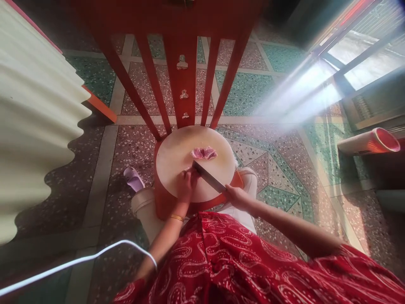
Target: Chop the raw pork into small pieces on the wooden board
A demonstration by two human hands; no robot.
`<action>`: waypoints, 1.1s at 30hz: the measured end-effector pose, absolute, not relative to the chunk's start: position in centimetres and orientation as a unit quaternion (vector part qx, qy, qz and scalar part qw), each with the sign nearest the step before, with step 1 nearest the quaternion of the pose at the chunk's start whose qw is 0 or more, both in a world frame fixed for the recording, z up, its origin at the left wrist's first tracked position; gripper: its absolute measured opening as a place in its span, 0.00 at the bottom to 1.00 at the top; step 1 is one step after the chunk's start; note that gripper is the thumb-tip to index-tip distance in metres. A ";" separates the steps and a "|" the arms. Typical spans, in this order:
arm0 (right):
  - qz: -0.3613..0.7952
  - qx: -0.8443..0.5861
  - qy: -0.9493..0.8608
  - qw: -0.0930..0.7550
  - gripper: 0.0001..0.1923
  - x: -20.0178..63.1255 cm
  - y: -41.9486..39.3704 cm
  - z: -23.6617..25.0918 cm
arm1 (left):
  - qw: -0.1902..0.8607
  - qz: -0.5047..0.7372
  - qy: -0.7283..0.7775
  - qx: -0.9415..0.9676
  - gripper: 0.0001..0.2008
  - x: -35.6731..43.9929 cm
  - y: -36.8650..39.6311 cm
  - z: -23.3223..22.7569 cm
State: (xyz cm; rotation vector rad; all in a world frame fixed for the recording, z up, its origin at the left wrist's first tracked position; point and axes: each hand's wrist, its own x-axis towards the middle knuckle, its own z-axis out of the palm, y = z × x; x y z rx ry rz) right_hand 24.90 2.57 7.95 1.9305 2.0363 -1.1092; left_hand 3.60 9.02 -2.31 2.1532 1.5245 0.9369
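Note:
A round pale cutting board [172, 147] rests on the seat of a red wooden chair. Two joined-looking chunks of raw pink meat [204, 153] lie near the board's middle. My right hand [236, 197] grips a kitchen knife [209, 177] at its handle end, the blade slanting up and left across the board. The blade's far end is beside the fingers of my left hand [187, 182], which are curled on the board around a small piece of meat, mostly hidden under them.
The chair's slatted red back [180, 80] rises beyond the board. A white cable [79, 261] crosses by my left forearm. Scalloped cream cloth [41, 114] hangs at left, near a lilac slipper [134, 179]. At right is a cylindrical object [357, 144] with a red end.

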 end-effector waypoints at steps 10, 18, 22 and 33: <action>-0.328 0.614 0.717 0.034 0.21 18.5 11.9 6.8 | 0.173 0.359 0.525 0.752 0.16 3.6 9.3 -2.5; -0.247 0.675 0.686 0.112 0.14 24.4 4.4 8.7 | 0.184 0.378 0.519 0.744 0.15 3.4 9.0 -1.9; -0.258 0.662 0.699 0.083 0.12 23.7 2.7 10.3 | 0.160 0.345 0.527 0.760 0.14 3.5 8.7 -1.2; -0.280 0.653 0.691 0.132 0.15 18.6 6.6 9.4 | 0.161 0.273 0.555 0.769 0.11 3.5 9.0 -1.8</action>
